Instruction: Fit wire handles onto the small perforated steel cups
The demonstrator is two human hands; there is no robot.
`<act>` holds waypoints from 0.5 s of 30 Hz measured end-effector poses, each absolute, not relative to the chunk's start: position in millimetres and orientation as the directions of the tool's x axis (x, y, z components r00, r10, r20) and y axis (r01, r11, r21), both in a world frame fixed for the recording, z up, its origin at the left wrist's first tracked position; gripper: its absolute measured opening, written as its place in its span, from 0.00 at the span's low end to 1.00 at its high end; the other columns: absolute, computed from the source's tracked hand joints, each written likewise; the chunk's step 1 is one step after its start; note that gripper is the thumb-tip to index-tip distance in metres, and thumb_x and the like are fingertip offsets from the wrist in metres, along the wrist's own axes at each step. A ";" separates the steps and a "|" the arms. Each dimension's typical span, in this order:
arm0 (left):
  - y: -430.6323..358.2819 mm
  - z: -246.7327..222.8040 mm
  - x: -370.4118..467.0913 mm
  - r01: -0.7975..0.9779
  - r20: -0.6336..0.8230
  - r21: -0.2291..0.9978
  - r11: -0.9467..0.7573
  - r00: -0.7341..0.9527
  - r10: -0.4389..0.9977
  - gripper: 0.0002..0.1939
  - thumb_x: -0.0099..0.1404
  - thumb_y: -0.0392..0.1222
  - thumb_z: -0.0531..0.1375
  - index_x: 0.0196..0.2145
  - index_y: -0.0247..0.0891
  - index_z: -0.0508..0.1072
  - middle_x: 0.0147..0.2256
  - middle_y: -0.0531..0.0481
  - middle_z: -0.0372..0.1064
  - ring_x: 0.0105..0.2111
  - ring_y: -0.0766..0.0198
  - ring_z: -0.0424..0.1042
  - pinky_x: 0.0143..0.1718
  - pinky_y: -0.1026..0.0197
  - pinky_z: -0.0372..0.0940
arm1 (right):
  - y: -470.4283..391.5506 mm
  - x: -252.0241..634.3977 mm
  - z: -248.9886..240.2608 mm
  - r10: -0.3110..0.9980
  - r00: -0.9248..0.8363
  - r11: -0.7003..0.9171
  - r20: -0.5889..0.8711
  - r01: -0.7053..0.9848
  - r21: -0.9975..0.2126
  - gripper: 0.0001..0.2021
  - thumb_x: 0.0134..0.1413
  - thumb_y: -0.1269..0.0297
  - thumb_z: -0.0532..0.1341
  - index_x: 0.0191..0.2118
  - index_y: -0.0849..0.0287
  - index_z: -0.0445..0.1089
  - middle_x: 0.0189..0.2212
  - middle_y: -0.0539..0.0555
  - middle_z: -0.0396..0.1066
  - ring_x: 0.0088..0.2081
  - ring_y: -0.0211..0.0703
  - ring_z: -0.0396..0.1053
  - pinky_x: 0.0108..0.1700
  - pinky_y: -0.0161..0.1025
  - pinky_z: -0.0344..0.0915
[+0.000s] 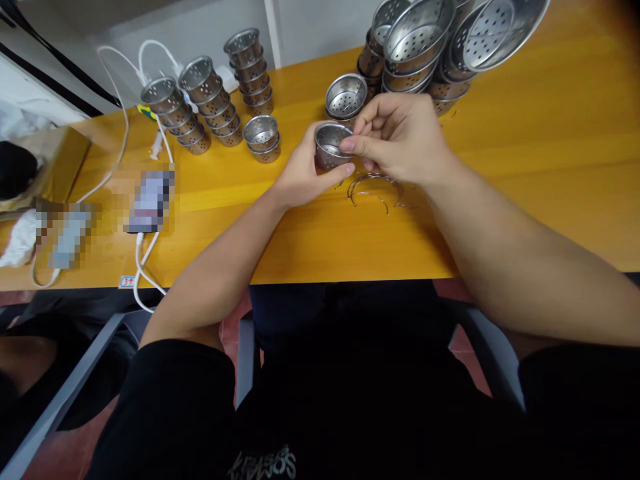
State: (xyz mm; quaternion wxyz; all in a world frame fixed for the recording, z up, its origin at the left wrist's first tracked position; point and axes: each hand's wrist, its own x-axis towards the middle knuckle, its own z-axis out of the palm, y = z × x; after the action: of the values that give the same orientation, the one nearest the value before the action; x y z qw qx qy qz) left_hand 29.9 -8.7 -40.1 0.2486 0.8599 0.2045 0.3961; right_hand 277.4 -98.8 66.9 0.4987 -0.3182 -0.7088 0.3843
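Note:
A small perforated metal cup (330, 150) is held in my left hand (304, 172), whose fingers and thumb curl round its side. At the cup's right rim, my right hand (403, 137) is closed in a pinch; what lies between its fingertips is too small to make out. Several thin curved wires (375, 190) lie on the yellow table (350, 247) just below my hands. Another perforated cup (346, 97) stands right behind the held one, partly covered by my right hand. Two nested cups (263, 137) stand to the left of my left hand.
Stacks of metal cups (210, 97) stand at the back left. Larger piled cups (420, 47) rise at the back right. On the left lie a phone (150, 200) with white cables and a second blurred device (73, 237). A person's leg (25, 367) shows at lower left.

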 end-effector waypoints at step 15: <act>-2.8 -44.3 25.3 0.199 0.539 0.565 -0.801 0.646 0.540 0.52 0.90 0.85 0.58 0.89 0.47 0.51 0.77 0.37 0.68 0.80 0.39 0.76 0.89 0.29 0.66 | -91.7 280.6 53.1 0.842 -0.299 0.508 0.449 0.156 -0.847 0.37 0.59 0.20 0.90 0.44 0.46 0.80 0.34 0.51 0.82 0.30 0.48 0.77 0.31 0.49 0.83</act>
State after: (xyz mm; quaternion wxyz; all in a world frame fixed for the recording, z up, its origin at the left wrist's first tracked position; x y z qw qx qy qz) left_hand 25.3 -2.8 -44.3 0.2346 0.8765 0.2108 0.3638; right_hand 280.6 -91.7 53.1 0.4808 -0.3451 -0.7230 0.3564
